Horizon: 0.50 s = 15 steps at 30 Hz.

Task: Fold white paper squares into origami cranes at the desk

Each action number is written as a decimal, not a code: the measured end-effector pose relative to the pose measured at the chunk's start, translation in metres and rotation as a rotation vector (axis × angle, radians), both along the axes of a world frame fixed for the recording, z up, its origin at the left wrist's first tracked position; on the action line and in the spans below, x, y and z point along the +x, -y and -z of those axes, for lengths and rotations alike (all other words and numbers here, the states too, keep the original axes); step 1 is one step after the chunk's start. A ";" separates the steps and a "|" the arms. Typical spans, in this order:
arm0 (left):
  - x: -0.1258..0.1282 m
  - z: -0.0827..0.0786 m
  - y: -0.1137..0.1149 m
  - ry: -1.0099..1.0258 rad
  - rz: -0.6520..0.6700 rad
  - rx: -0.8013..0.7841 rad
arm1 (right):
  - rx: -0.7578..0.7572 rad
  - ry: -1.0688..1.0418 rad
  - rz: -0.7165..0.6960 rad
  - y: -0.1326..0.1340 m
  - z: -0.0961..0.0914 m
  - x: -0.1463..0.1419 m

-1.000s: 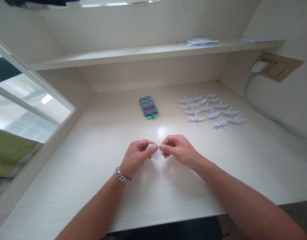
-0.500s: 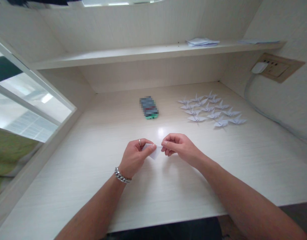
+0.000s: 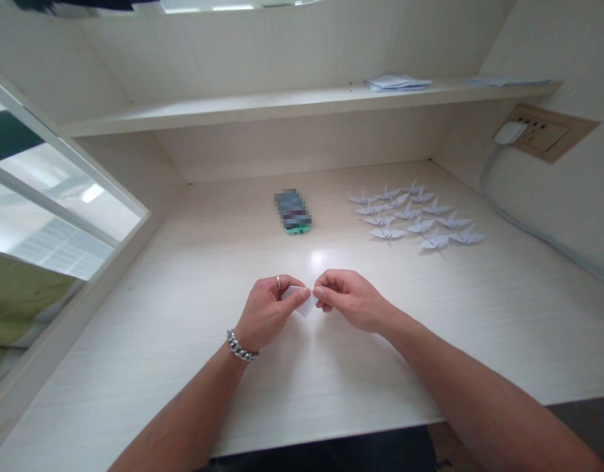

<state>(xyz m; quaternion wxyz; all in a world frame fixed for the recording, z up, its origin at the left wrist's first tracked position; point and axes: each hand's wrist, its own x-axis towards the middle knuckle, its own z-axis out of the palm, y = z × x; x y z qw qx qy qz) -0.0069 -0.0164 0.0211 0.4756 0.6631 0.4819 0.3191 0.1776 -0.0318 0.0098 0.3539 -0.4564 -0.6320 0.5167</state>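
A small folded piece of white paper [image 3: 304, 303] is held just above the pale wooden desk [image 3: 183, 367], between both hands. My left hand [image 3: 268, 311], with a ring and a metal bracelet, pinches its left side. My right hand [image 3: 348, 299] pinches its right tip with thumb and forefinger. Much of the paper is hidden by the fingers.
Several white paper cranes [image 3: 416, 217] lie in rows at the back right. A phone with a green edge [image 3: 292, 211] lies at the back centre. A shelf [image 3: 262, 105] carries paper sheets [image 3: 397, 82]. A plugged socket [image 3: 538, 131] and cable are on the right wall, a window [image 3: 46, 216] on the left.
My right hand drew slightly away from the left half a second ago and has come back close. The paper stays pinched between both hands.
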 end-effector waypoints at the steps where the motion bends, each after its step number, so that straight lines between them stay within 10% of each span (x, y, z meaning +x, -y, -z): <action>1: 0.000 0.000 0.000 0.008 0.002 -0.005 | 0.019 0.005 0.015 0.001 0.000 -0.001; 15: -0.001 -0.001 0.000 -0.001 -0.054 0.021 | -0.010 -0.066 0.027 0.001 0.004 -0.002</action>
